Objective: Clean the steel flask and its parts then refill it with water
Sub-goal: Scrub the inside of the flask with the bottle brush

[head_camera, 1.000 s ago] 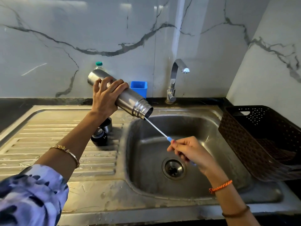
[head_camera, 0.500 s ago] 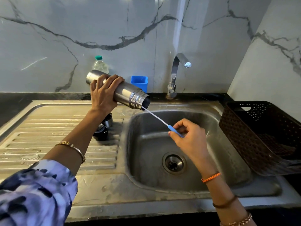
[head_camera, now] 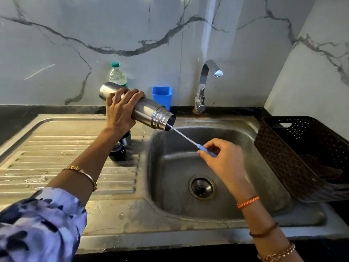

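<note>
Blue patterned left sleeve [head_camera: 37,227], gold bangle [head_camera: 83,172], orange thread wristband [head_camera: 247,201]

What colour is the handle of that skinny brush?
Blue handle, seen best in the head view.

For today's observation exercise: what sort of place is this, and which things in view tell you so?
Most likely a home kitchen. A steel sink with a ribbed drainboard sits under a tap, against a marble-look wall, with a dish basket alongside.
</note>
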